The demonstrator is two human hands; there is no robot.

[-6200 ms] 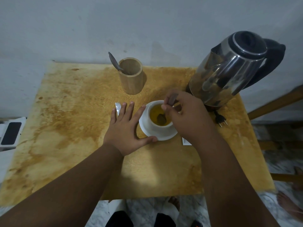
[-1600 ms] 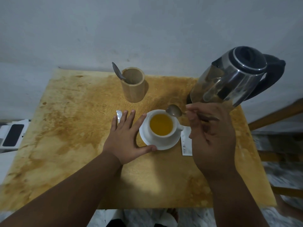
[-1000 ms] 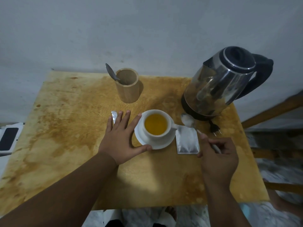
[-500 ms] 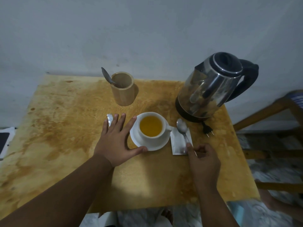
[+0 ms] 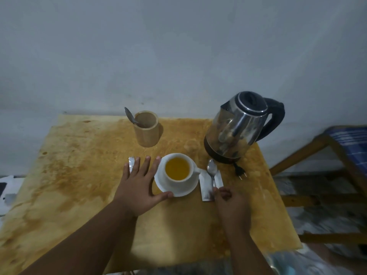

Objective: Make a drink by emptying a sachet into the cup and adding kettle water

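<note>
Right hand (image 5: 231, 203) hides spoon (image 5: 212, 170) handle's end — grip unclear.

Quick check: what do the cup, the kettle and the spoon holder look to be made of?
Cup: glossy white ceramic, probably, like its saucer. Kettle: polished steel body with mirror reflections; black, likely plastic, lid and handle. Spoon holder: matte tan wood or bamboo.

We're in a plain home setting here, a modest room rather than a fitted kitchen. A stained wooden table (image 5: 79, 165) sits against a bare grey wall (image 5: 178, 56). On it stand an electric kettle (image 5: 236, 128) and a bamboo holder (image 5: 147, 132). At the right edge, a wooden chair (image 5: 325, 155) with blue checked fabric.
</note>
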